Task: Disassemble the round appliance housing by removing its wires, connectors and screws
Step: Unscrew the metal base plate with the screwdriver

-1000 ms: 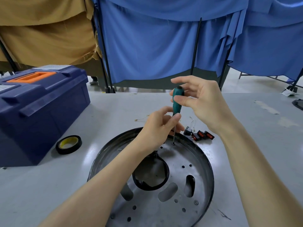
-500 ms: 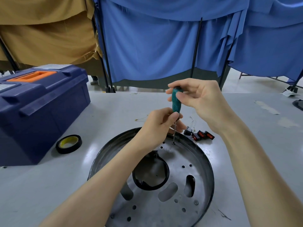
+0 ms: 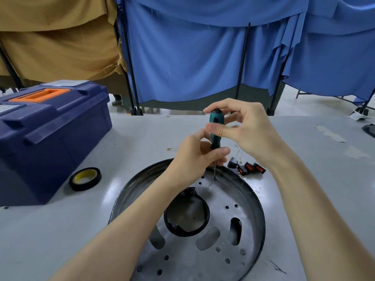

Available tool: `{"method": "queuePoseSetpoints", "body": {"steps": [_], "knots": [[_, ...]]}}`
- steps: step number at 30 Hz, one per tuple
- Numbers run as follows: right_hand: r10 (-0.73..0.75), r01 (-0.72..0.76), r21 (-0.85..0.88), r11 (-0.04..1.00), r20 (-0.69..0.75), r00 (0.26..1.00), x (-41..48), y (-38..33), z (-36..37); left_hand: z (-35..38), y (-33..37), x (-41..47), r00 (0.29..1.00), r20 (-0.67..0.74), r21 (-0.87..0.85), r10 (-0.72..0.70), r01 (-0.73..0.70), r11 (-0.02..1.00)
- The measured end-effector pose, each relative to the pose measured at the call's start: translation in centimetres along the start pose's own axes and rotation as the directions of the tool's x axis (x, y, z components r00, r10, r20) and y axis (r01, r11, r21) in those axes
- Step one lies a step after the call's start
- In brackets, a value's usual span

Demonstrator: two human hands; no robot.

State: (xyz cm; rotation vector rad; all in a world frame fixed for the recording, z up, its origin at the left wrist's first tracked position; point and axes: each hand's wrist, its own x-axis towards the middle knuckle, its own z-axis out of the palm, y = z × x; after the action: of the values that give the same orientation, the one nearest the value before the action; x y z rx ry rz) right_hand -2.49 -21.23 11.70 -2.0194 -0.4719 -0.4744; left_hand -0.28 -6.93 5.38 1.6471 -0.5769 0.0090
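Shows the round housing (image 3: 261, 220) flat on the counter (image 3: 60, 230), open side up, directly under the 2 hands. Holds the screwdriver (image 3: 216, 120) upright, tip seated in a screw (image 3: 214, 178) close to the far rim.

- **Right hand** (image 3: 247, 130): pinches the green handle near its top between thumb and fingers.
- **Left hand** (image 3: 194, 159): curls round the base of the handle and the shank, steadying.

Looks like thin pressed sheet metal: stiff, fairly light, smooth, and likely to slide or spin on the counter under torque. Best gripped at the rolled rim or through the large central opening, away from the cut slot edges. Small screw, easily dropped; worth catching with fingertips once loose. Shows 1 more screw head (image 3: 242, 252) by the near rim.

Places loose black-and-red connectors (image 3: 246, 168) just beyond the far rim, with a tape roll (image 3: 84, 178) and a blue toolbox (image 3: 50, 128) to the left.
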Motion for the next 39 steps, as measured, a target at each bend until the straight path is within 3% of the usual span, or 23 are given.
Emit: {"method": "queuePoseSetpoints", "body": {"steps": [7,11,14,18,24,27,34,39], "knots": [[0.009,-0.010,0.089,0.996,0.012,1.000,0.08,0.02,-0.64,-0.58,0.40,0.19,0.998,0.063,0.008,-0.007,0.006,1.000],[-0.017,0.017,0.000,1.000,0.015,1.000,-0.09,-0.19,-0.37,-0.31,0.44,0.02,0.999,0.024,0.046,0.028,-0.029,0.999],[-0.014,0.015,0.054,0.998,-0.013,1.000,0.01,-0.10,-0.56,-0.21,0.54,-0.03,1.000,0.008,0.021,0.022,-0.022,1.000],[-0.003,0.001,0.096,0.995,0.022,1.000,0.00,-0.15,-0.69,-0.70,0.64,-0.01,0.996,0.084,0.017,0.004,-0.006,1.000],[-0.022,0.022,0.032,0.999,0.008,1.000,-0.08,-0.27,-0.31,-0.40,0.58,-0.07,0.998,0.033,0.061,0.051,-0.053,0.997],[-0.006,0.007,0.101,0.995,-0.017,1.000,0.08,-0.09,-0.41,-0.22,0.63,-0.04,0.998,0.025,0.058,0.053,-0.055,0.997],[-0.011,0.006,0.138,0.990,0.036,0.999,-0.07,-0.47,-0.48,-0.63,0.65,-0.20,0.992,0.122,0.052,-0.008,0.002,0.999],[0.004,-0.003,-0.040,0.999,0.027,1.000,-0.18,-0.57,-0.14,-0.32,0.47,-0.09,0.997,0.060,0.117,0.044,-0.051,0.992]]}}
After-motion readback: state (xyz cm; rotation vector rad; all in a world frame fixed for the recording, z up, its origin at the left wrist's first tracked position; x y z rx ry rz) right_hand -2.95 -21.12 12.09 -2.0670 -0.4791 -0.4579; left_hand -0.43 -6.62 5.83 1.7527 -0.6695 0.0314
